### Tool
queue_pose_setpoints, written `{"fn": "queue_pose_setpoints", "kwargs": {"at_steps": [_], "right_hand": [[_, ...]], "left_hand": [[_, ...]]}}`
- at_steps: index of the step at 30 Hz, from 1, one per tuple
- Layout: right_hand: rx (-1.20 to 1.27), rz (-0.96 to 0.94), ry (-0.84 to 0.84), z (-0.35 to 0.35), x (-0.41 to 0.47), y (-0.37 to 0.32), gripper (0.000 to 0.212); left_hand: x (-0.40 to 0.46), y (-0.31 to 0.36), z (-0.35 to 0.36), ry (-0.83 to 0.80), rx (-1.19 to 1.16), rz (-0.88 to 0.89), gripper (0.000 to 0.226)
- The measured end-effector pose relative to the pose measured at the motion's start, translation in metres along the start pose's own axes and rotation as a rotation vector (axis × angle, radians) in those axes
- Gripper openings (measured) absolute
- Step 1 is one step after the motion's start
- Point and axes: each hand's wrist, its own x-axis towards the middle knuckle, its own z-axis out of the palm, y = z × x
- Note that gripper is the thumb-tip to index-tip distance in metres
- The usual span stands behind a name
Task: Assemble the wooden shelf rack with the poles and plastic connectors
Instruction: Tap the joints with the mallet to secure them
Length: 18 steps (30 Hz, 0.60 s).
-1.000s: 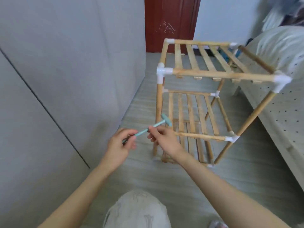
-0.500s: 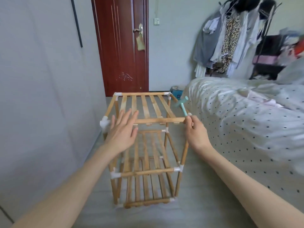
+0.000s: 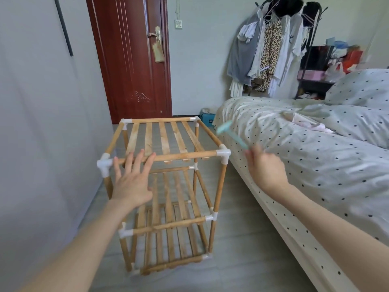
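Since half a second back the right hand [image 3: 265, 170] has swung off the rack's [image 3: 166, 186] near right corner and out toward the bed [image 3: 315, 165], taking the little teal mallet [image 3: 231, 134] with it. It's blurred, so it's moving fast. Fingers are curled round the low end of the handle, head pointing up and to the far left, clear of the frame now rather than over that corner connector [image 3: 223, 155]. The left hand [image 3: 132, 179] has barely shifted: flat, fingers spread and straight, laid across the near top pole [image 3: 168, 158] close to the left corner connector [image 3: 104, 164], holding nothing, just steadying.

My guess is that's either a wind-up for another tap on the right corner or they're done knocking. The rack looks pretty much finished: three slatted tiers, poles upright, white connectors on every corner I can see, standing on its own. Whether every joint is fully seated I can't tell from here.

Room-wise: the rack stands on a grey plank floor [image 3: 242, 260] in the gap between a pale wardrobe wall [image 3: 42, 123] on the left and the bed with its polka-dot sheet on the right. At the far end there's a dark red door [image 3: 130, 60], then a rail of hanging clothes [image 3: 267, 53] further right, and cluttered shelves [image 3: 328, 66] behind the pillow. A small blue box [image 3: 207, 119] sits on the floor by the far foot of the bed.
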Motion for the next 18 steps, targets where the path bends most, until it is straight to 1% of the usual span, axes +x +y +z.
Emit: {"fn": "queue_pose_setpoints", "kwargs": {"at_steps": [1, 2, 3, 5, 6, 7, 9, 10, 11, 12, 15, 18], "right_hand": [[-0.076, -0.028, -0.112, 0.003, -0.001, 0.002, 0.030], [-0.084, -0.032, -0.128, 0.002, 0.002, 0.005, 0.030], [-0.023, -0.034, -0.044, 0.000, 0.008, 0.007, 0.029], [0.239, -0.007, 0.282, -0.010, 0.014, 0.007, 0.024], [0.309, 0.025, 0.359, -0.011, 0.014, 0.007, 0.021], [0.323, 0.051, 0.316, -0.011, 0.012, 0.006, 0.019], [0.199, 0.133, -0.059, -0.001, 0.006, 0.009, 0.018], [0.153, 0.187, -0.176, 0.004, 0.004, 0.012, 0.020], [0.129, 0.205, -0.204, 0.004, 0.005, 0.015, 0.022], [0.186, 0.196, -0.147, 0.002, 0.008, 0.016, 0.025], [0.403, 0.199, 0.177, -0.010, 0.014, 0.010, 0.032], [0.488, 0.119, 0.353, -0.018, 0.016, 0.009, 0.029]], "left_hand": [[0.000, 0.001, 0.000, -0.006, 0.002, -0.003, 0.101], [0.000, 0.001, -0.001, -0.010, 0.002, -0.006, 0.101], [0.000, 0.001, -0.001, -0.010, 0.003, -0.008, 0.102], [0.000, 0.002, -0.001, -0.009, 0.007, -0.009, 0.102], [0.000, 0.002, -0.001, -0.009, 0.005, -0.010, 0.102], [0.000, 0.003, -0.002, -0.009, 0.004, -0.010, 0.101], [0.000, 0.003, -0.003, -0.014, 0.009, -0.009, 0.101], [0.000, 0.003, -0.003, -0.017, 0.012, -0.010, 0.101], [0.000, 0.003, -0.002, -0.014, 0.014, -0.010, 0.101], [0.001, 0.003, -0.001, -0.008, 0.013, -0.011, 0.101], [0.000, 0.003, -0.002, -0.010, 0.010, -0.010, 0.101], [0.001, 0.003, -0.001, -0.009, 0.011, -0.012, 0.101]]}}
